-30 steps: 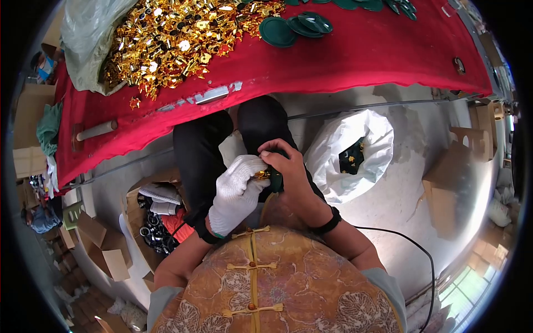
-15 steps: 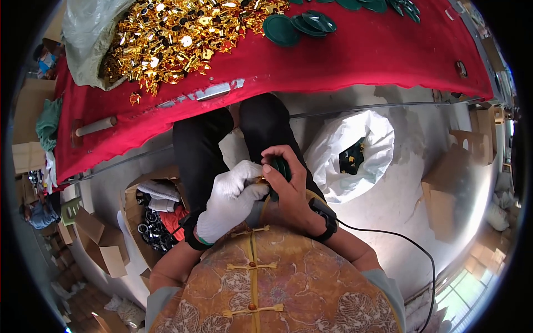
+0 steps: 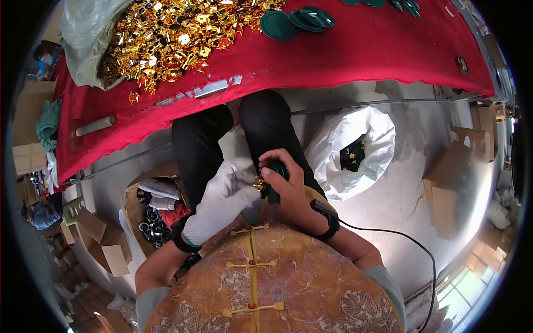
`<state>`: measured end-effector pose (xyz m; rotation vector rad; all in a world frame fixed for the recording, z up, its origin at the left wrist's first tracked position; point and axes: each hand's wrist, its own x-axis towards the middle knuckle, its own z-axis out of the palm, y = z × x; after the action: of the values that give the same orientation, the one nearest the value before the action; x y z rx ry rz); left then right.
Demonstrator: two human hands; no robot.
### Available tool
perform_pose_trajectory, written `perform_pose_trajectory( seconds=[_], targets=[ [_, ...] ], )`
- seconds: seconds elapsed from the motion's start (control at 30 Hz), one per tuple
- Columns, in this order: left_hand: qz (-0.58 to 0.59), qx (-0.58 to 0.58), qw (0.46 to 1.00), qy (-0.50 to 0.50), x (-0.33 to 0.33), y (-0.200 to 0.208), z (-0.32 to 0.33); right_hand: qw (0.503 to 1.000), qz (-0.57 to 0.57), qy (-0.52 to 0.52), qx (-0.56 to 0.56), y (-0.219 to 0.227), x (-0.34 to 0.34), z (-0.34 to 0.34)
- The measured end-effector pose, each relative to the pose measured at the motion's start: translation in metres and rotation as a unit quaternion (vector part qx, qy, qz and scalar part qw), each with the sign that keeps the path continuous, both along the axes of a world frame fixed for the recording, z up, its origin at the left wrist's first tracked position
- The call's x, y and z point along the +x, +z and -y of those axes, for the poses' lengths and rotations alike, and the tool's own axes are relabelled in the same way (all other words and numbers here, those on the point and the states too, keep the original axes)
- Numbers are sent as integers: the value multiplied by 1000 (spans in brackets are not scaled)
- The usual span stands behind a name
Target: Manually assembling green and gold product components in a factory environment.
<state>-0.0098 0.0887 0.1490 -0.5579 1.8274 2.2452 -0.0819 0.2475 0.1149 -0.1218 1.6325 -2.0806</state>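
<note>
My right hand (image 3: 290, 183) is bare and curls around a few dark green discs (image 3: 273, 191), held over my lap. A small gold fitting (image 3: 259, 183) sits at the left face of the discs. Beside it is my left hand (image 3: 222, 191) in a white knitted glove, its thumb and fingers parted and slightly blurred. Its fingertips come close to the gold fitting; whether they touch it is hard to see.
Ahead, a red-covered table (image 3: 355, 61) carries a heap of gold fittings (image 3: 172, 39) and more green discs (image 3: 279, 26). A white sack (image 3: 380, 133) with green and gold pieces stands right of my legs. On the left is a cardboard box (image 3: 131, 208) of black parts. A black cable (image 3: 413, 244) trails from my right wrist.
My gloved left hand has let go of the gold fitting, drawn back a little to the left and spread its fingers. My right hand keeps the discs in nearly the same place.
</note>
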Motion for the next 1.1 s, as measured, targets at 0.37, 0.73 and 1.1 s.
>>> perform_pose_trajectory(
  seconds=[0.37,0.73,1.1],
  targets=[
    [-175,-427,870,-171,3,-5,-9,999,12,50,8,-2,13,-1],
    [-250,-471,802,-269,-3,-25,-6,925,342,85,-141,-41,6,-10],
    [-91,-278,949,-119,6,0,-8,947,250,111,-171,-20,8,-12]
  ],
)
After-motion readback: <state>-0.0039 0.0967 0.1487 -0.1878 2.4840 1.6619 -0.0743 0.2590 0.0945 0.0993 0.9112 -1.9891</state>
